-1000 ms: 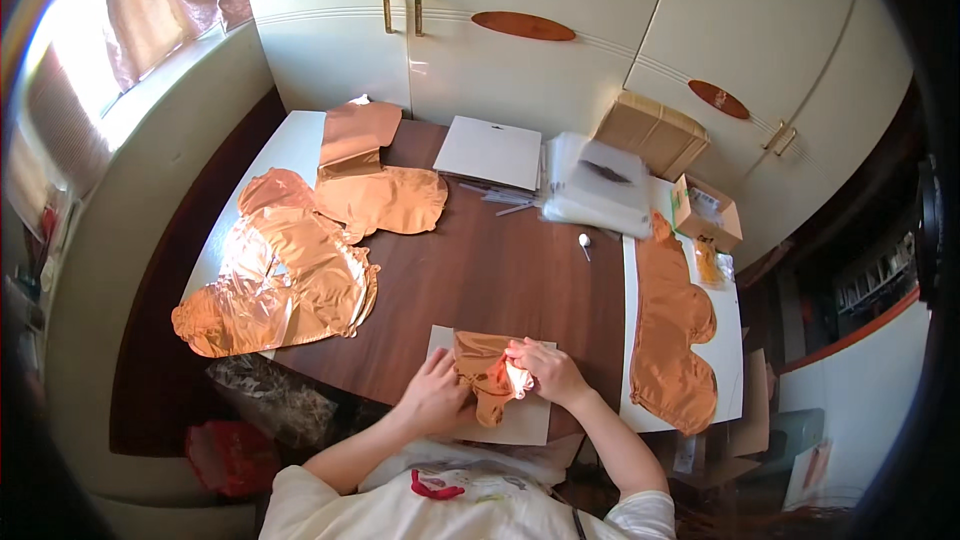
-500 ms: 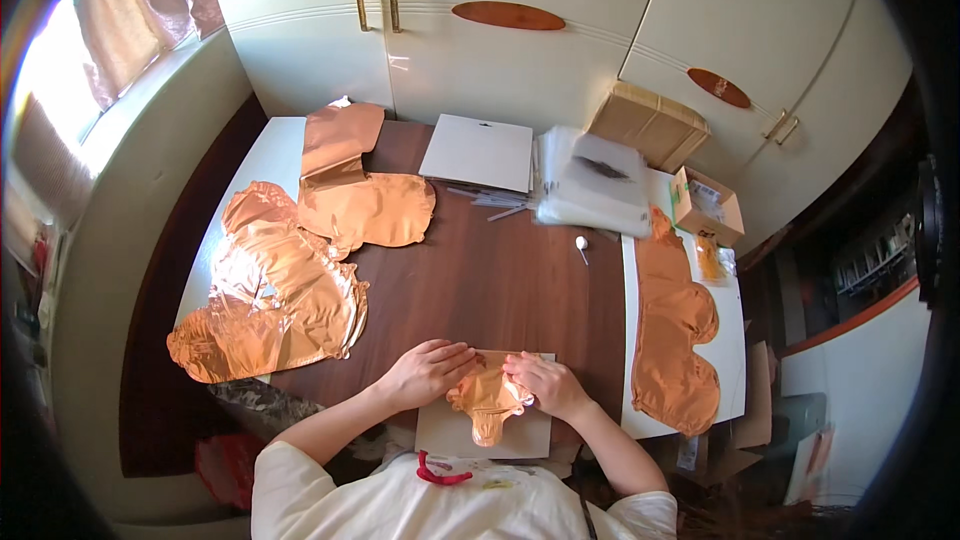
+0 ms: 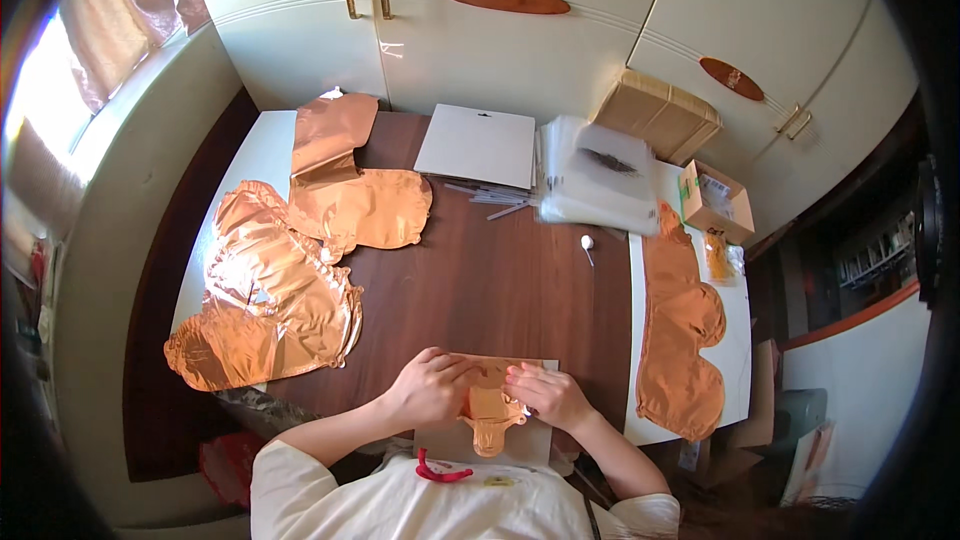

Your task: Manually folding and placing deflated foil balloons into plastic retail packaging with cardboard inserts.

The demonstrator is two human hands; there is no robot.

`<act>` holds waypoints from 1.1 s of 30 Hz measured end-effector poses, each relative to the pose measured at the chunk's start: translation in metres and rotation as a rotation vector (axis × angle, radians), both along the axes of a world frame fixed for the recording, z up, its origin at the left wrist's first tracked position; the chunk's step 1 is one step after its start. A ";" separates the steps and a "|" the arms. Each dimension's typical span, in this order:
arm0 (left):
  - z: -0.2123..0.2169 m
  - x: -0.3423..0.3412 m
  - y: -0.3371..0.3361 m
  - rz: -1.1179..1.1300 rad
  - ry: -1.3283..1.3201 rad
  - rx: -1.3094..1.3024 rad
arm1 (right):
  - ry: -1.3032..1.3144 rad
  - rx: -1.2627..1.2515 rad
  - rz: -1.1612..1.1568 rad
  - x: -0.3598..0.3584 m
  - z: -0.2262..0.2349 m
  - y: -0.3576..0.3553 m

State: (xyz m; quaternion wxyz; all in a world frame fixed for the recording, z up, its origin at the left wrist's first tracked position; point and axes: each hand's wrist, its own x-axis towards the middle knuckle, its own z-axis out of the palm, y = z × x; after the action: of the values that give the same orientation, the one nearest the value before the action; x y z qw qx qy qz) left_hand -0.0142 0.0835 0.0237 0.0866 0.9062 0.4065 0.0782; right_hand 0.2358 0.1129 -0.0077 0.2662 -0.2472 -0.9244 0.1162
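While the person leaned over the near edge of the dark wooden table (image 3: 480, 280), both hands met at about six o'clock in the view, over a pale card sheet (image 3: 535, 437) lying at the table's front. The left hand (image 3: 428, 390) was curled, its fingers bent down onto the top of a small folded copper foil balloon (image 3: 488, 420), and the right hand (image 3: 545, 395) pinched the same piece from the other side, fingers closed on its upper edge. The balloon's lower tab hung toward the person's chest, resting on the card. At nine o'clock lay a big crumpled copper foil heap (image 3: 265, 290), and at ten to eleven o'clock a flatter copper foil piece (image 3: 350, 190) spread beside it. Toward twelve o'clock sat a white flat board (image 3: 478, 145), with a stack of clear plastic bags (image 3: 600, 175) at one o'clock. A long copper foil shape (image 3: 682, 325) lay on a white side surface at three o'clock, near a small open cardboard box (image 3: 715, 202).
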 end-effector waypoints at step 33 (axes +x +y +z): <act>-0.015 -0.004 -0.003 0.020 0.028 -0.061 | -0.339 -0.090 -0.323 -0.011 0.003 -0.024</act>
State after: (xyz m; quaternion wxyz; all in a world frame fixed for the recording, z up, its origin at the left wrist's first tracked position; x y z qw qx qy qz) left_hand -0.0177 0.0808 0.0086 0.1075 0.9001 0.4188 0.0539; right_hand 0.2251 0.0884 -0.0043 0.1110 -0.4196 -0.8982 0.0699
